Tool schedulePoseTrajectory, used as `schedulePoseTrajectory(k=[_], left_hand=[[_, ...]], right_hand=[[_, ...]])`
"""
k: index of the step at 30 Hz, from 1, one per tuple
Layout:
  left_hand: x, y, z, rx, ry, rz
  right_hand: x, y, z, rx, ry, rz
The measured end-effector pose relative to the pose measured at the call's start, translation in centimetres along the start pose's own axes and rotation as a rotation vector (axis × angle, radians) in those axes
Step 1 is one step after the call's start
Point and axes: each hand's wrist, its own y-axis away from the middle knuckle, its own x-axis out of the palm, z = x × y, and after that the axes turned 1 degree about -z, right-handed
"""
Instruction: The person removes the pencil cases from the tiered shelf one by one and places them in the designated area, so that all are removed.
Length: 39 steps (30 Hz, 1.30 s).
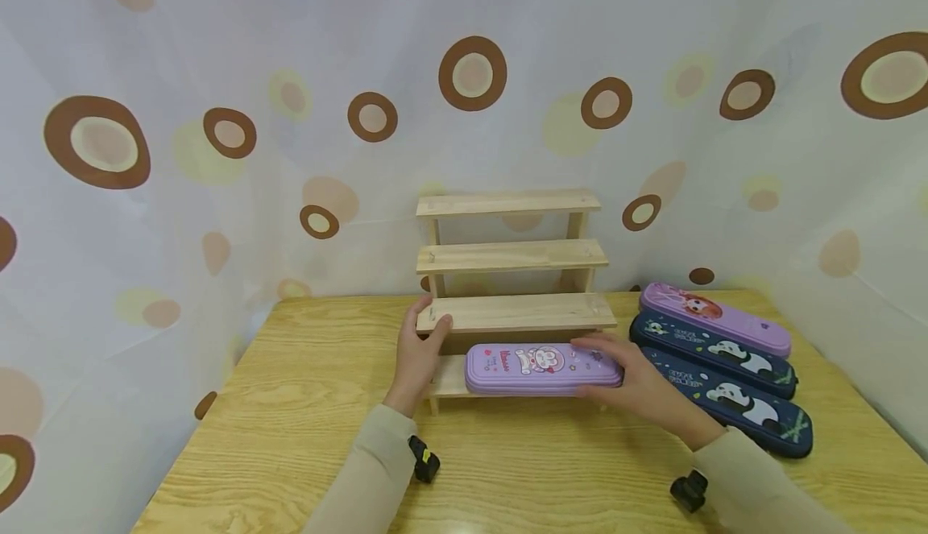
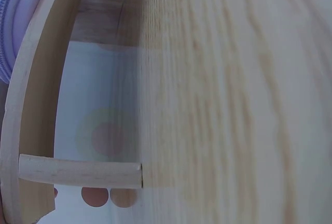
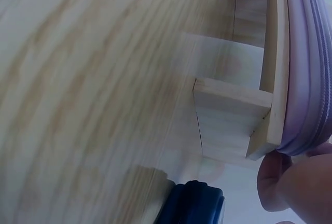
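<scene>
A light-wood stepped display rack (image 1: 507,257) stands toward the back of the table. On its lowest step lies a lilac pencil case (image 1: 507,369) with a cartoon figure printed on the lid. My right hand (image 1: 638,381) grips the right end of this case; in the right wrist view the fingers (image 3: 301,187) curl at its zipped end beside the step. My left hand (image 1: 419,349) holds the left end of the step above, thumb over the board. The left wrist view shows the case's zipped edge (image 2: 15,22) on the step but hardly any of the hand.
Right of the rack lie a pink-purple pencil case (image 1: 718,320) with a cartoon girl and two dark blue panda cases (image 1: 757,413), side by side. A curtain (image 1: 471,155) with brown rings hangs behind the wooden table (image 1: 304,405).
</scene>
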Motion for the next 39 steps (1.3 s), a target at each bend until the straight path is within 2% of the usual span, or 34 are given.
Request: schedulePoseTrajectory(k=[9,16,23,33,39], left_hand=[[0.0,-0.1,0.1,0.006,0.016,0.009],[0.0,0.0,-0.1,-0.003,0.011,0.015],[0.0,0.0,-0.1,-0.001,0.027,0.018],[0.1,0.2,0.0,0.003,0.016,0.023],[-0.2,1.5,-3.1,-0.025,0.011,0.058]], right_hand=[[0.9,-0.3,-0.1,0.014,0.078,-0.006],[1.0,-0.4,0.2,-0.024,0.126,-0.019],[0.5,0.3,0.8,-0.002,0.121,-0.018],[-1.3,2.4,0.2,0.044,0.155,-0.051],[-2.5,3.7,0.7,0.109,0.153,-0.054]])
